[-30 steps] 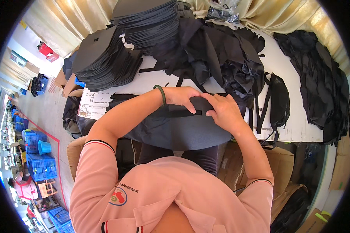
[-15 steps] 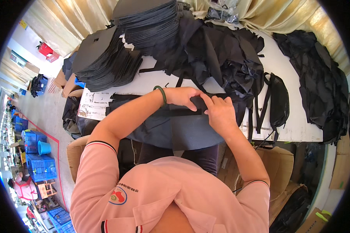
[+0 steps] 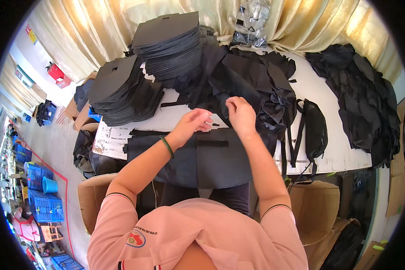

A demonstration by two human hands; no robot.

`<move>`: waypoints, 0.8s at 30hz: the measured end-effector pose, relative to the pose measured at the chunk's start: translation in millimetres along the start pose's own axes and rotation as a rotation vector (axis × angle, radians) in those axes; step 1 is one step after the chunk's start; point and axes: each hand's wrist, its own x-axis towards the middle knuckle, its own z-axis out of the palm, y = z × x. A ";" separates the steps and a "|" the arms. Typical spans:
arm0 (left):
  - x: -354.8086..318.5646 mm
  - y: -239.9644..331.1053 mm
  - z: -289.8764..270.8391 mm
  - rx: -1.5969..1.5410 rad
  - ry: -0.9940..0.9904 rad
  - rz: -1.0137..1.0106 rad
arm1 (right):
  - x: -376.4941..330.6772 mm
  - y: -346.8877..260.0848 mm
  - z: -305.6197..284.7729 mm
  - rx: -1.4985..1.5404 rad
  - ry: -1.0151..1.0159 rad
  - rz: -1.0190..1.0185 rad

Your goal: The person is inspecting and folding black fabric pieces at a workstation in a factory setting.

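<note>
A flat black fabric panel (image 3: pixel 171 164) with a rounded lower edge lies along the near edge of the white table, overhanging it. A short black strip (image 3: pixel 213 143) crosses its upper middle. Above the panel's top edge is my left hand (image 3: pixel 192 127), fingers curled together, a small pale spot at the fingertips. My right hand (image 3: pixel 242 118) is raised to its right, thumb and fingers pinched in front of a heap of black fabric pieces (image 3: pixel 261 76). What either pinch holds, if anything, is too small to make out. A dark green bangle (image 3: pixel 167 147) circles my left wrist.
Two tall stacks of black sheets (image 3: pixel 114 87) (image 3: pixel 166 38) stand at the back left. A black pouch with straps (image 3: pixel 315 128) lies right of the heap, and more black fabric (image 3: pixel 360 99) covers the far right. Clear plastic bags (image 3: pixel 251 27) sit against the curtain. Open cardboard boxes (image 3: pixel 319 204) flank my legs.
Both hands have left the black strip on the panel and moved up and apart. The strip now lies flat on the panel. The whole view has shifted slightly.
</note>
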 end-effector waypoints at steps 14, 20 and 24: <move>-10.8 6.5 7.5 0.587 0.048 0.438 | 49.9 -31.3 -56.8 0.676 -0.428 0.156; 4.1 76.7 36.6 0.440 0.316 1.001 | 95.2 -140.4 -96.4 0.917 -0.396 -0.066; -20.4 122.1 25.3 0.484 0.486 1.094 | 111.5 -173.1 -110.5 1.019 -0.299 -0.027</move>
